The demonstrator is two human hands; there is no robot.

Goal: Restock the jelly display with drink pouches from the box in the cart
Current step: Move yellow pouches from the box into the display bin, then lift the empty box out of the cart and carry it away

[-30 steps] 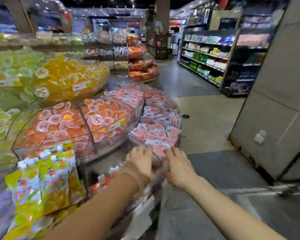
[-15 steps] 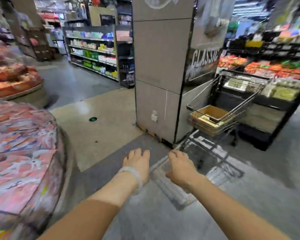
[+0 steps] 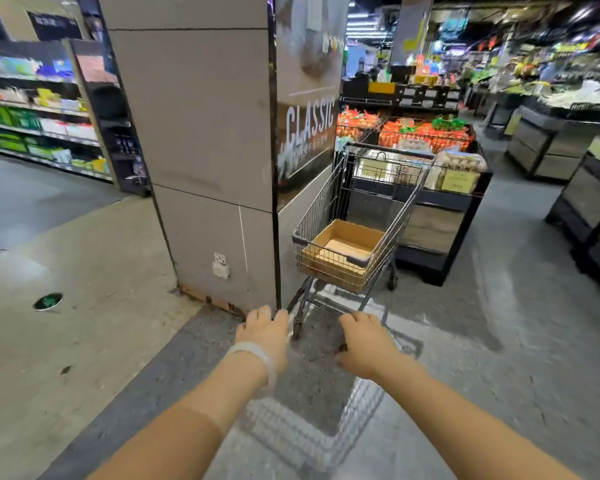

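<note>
**Turned from the jelly display to the cart, both hands empty**

A second ago both hands rested on the rim of the jelly display among the pink packs; half a second ago the view had swung away and the display showed only at the left edge. That display is out of sight, and the cart [image 3: 352, 233] that stood off to the right then sits near the middle of the view, larger and closer.

The left hand [image 3: 264, 336] and the right hand [image 3: 365, 344] are stretched forward over the grey floor [image 3: 499, 375], palms down, side by side but apart. Fingers of both are loosely spread and lightly curled, with nothing between them. A pale bracelet [image 3: 253, 355] circles the left wrist.

The wire cart stands just beside the right face of the grey pillar [image 3: 194, 150], its handle end at the far side. A cardboard box [image 3: 340, 252] with its top open fills the near end of the basket, reaching the side walls. Inside it, a pale flat layer lies on the bottom; whether that is drink pouches or bare card I cannot tell through the blur.

Behind the cart a dark stand [image 3: 440, 202] carries bins of orange and red packaged goods, with a yellow sign on its front. Far left, shelves [image 3: 39, 126] hold green and white packs.
</note>
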